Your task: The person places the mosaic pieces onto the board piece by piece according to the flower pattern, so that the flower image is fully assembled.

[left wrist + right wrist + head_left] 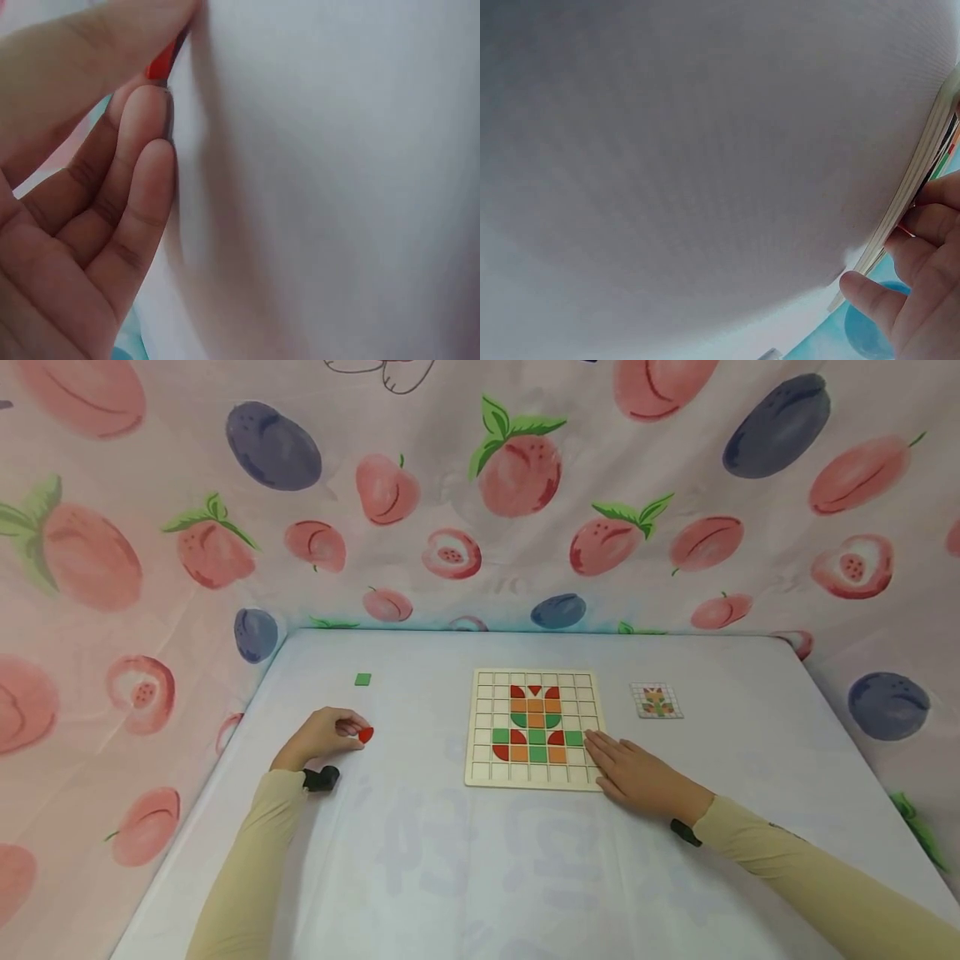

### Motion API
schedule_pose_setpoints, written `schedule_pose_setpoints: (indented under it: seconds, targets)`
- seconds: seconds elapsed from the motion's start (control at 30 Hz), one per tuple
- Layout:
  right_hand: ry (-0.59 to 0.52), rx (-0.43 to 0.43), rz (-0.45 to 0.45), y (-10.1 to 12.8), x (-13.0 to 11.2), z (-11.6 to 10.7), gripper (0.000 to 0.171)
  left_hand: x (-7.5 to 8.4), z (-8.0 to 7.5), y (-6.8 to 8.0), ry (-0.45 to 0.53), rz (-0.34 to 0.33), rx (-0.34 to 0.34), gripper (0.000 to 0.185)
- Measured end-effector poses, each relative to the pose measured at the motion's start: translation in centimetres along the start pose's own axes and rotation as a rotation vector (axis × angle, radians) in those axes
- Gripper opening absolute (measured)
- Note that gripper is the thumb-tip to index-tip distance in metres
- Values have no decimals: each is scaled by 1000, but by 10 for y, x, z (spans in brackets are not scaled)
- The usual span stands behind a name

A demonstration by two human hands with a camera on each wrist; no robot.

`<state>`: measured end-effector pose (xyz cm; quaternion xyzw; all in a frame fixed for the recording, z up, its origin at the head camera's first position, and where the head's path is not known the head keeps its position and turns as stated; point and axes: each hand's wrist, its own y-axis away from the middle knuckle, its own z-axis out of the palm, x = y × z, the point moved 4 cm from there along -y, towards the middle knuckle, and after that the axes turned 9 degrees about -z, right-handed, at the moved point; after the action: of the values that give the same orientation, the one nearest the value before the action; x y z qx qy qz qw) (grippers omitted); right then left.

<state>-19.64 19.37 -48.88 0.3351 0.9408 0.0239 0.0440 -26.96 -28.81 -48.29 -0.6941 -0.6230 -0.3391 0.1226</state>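
My left hand (324, 733) pinches a small red tile (366, 735) with a curved edge between thumb and fingers, low over the left part of the table. In the left wrist view only a red sliver of that tile (160, 64) shows under the thumb. A square wooden grid board (480, 768) lies in the middle, with red, orange and green tiles set in a flower-like pattern. My right hand (637, 774) rests with fairly straight fingers on the board's right edge, fingertips beside a green square tile (573, 738). The right wrist view shows fingers over the board's side (900, 202).
A loose green square tile (363, 679) lies on the table beyond my left hand. To the right of the board lies a small pattern card (657, 701) with a gridded flower picture. Fruit-printed cloth (465, 460) hangs behind and beside the white-covered table (420, 877).
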Motion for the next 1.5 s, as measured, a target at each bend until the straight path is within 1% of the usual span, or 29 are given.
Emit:
schedule_pose_setpoints:
  seconds: [0.17,0.33,0.47,0.7,0.93,1.2,1.37,1.5]
  targets:
    - [1,3,-6,0,1,2,59,5,5,-3,14,-10,16,27]
    - [6,1,-7,0,3,2,60,20,13,-7,38,-11,29,30]
    - [1,-4,-6,0,4,3,60,37,22,-11,52,18,24,31]
    - [8,12,-16,0,3,2,60,72,40,-18,92,83,-1,30]
    - [2,14,-15,0,3,1,59,104,59,-21,94,112,-15,29]
    - [17,20,-23,1,3,1,60,138,81,-25,125,155,-30,30]
    - [24,35,-30,0,2,-1,59,156,95,-28,115,193,-56,29]
    - [25,30,-25,0,2,-1,59,171,108,-29,111,243,-108,29]
